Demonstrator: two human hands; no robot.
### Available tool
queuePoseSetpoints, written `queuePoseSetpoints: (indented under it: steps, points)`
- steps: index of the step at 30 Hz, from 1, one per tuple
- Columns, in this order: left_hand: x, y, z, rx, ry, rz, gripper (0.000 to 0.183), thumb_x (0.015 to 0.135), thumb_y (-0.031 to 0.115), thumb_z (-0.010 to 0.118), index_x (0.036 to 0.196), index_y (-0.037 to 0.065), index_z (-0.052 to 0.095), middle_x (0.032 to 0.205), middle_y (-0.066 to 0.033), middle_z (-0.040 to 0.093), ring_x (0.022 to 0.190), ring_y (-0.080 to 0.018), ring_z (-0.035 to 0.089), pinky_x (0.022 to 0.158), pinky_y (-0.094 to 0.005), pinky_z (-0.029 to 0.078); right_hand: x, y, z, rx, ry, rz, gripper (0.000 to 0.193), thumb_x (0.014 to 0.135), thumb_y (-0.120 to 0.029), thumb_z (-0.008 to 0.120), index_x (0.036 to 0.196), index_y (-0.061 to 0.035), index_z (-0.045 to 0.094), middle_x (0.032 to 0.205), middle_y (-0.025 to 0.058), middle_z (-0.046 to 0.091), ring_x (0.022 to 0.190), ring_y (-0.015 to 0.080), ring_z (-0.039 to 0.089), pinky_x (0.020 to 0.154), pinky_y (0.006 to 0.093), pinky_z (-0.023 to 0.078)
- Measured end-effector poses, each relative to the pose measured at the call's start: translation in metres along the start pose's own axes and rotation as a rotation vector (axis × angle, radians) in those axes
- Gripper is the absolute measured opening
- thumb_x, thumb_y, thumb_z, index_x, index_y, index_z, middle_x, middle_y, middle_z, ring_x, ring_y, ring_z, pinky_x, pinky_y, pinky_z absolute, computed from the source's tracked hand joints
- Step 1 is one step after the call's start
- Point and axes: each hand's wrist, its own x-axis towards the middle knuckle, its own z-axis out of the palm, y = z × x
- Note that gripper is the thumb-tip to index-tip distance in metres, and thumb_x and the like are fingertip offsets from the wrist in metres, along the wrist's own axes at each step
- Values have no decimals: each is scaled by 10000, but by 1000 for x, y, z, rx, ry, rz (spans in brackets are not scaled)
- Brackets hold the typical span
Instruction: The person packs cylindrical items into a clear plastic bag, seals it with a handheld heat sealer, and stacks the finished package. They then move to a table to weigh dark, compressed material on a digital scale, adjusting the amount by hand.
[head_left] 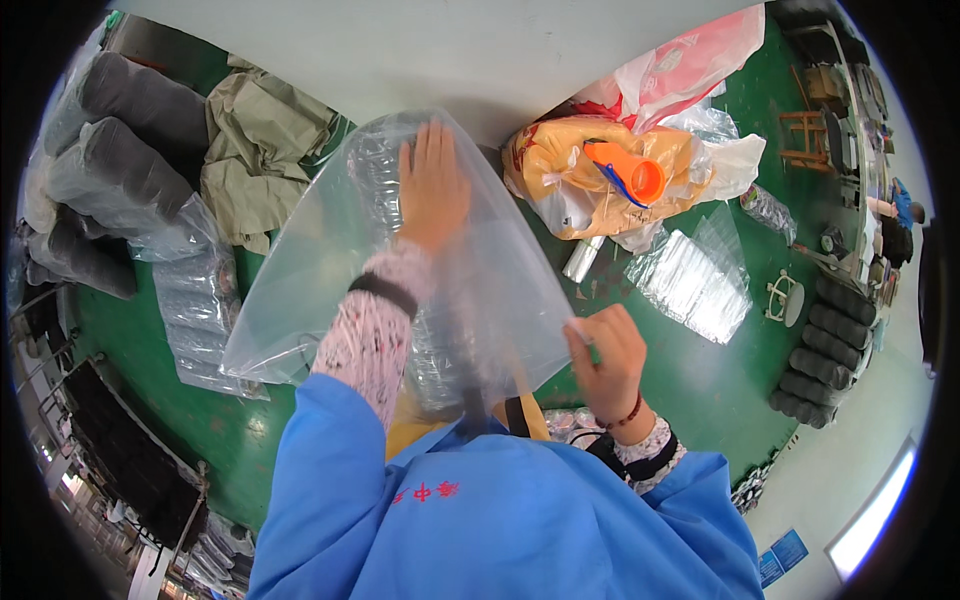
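Note:
A large clear plastic bag (300, 270) spreads in front of me, wide toward my body and narrowing at the far end. Through it shows a long row of dark, film-wrapped goods (432, 340); their kind is blurred by the plastic. My left hand (435, 195) lies flat near the bag's far end, fingers stretched out and together. Whether that hand is inside or on top of the film, I cannot tell. At the bag's near right corner, my right hand (608, 358) pinches the edge of the clear plastic bag between thumb and fingers.
An orange tape dispenser (640, 180) sits on a yellow plastic sack (550, 165) at the far right. Flat clear bags (695, 285) lie on the green floor. Wrapped dark bundles (140, 165) and khaki cloth (260, 135) are piled left; more dark rolls (825, 350) stand right.

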Motion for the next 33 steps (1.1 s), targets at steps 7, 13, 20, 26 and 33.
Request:
queuePoseSetpoints:
  steps: [7,13,20,26,33]
  points:
    - [-24,14,6,96,-71,100,645,879,226,499,1430,-42,296,1510,-189,277,1425,-318,210,1146,-502,167,1,-9,11,-74,61,-90,249,638,92,645,866,2,605,736,110,551,655,290,526,561,360,436]
    - [-253,56,-32,-586,-422,784,360,777,115,566,1122,14,583,1215,-184,536,1197,-342,461,1049,-497,312,-16,-21,20,-137,229,11,246,633,97,638,847,-20,603,746,98,556,670,282,536,576,350,447]
    - [-136,54,-133,-721,30,456,393,676,27,578,1062,84,631,1181,-110,581,1143,-348,496,931,-505,363,-43,-33,40,-105,423,106,197,701,51,671,866,-36,607,791,94,579,710,259,556,625,337,459]
    - [-49,90,-152,-625,-487,889,143,775,38,621,894,78,688,930,-58,659,865,-277,597,850,-374,451,-124,-6,123,204,583,665,309,743,-129,737,992,-39,578,798,100,573,700,262,560,649,350,470]
    - [-56,92,-155,-731,-422,943,74,805,108,636,855,70,674,839,-61,647,831,-271,610,749,-367,480,-287,-22,164,33,196,1011,427,727,-308,753,1043,-86,570,748,84,596,733,268,602,672,390,477]
